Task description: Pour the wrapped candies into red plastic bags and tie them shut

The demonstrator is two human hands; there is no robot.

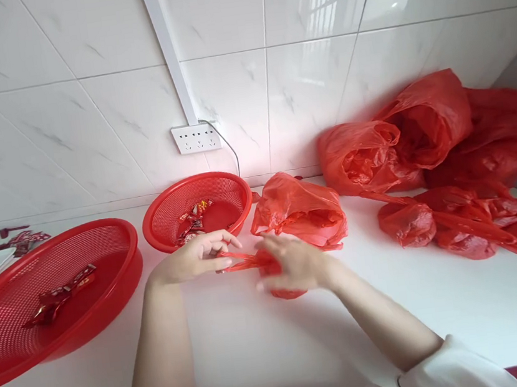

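Observation:
My left hand [191, 258] is closed, thumb and fingers pinching the stretched handles of a small red plastic bag [289, 291]. The bag lies on the white table with a rounded bulge; its contents are hidden. Over it is my right hand [298, 263], blurred by motion, its thumb and fingers apart. Whether it touches the bag is unclear. Just behind, a larger red plastic bag [297, 204] stands with its mouth gaping toward me.
A round red mesh basket [149, 222] holds several small wrapped packets; a bigger red basket [126, 235] at left holds a few more. Several red bags [443, 127] crowd the right, with small tied ones [408, 223] in front. A power strip [196, 138] hangs on the tiled wall.

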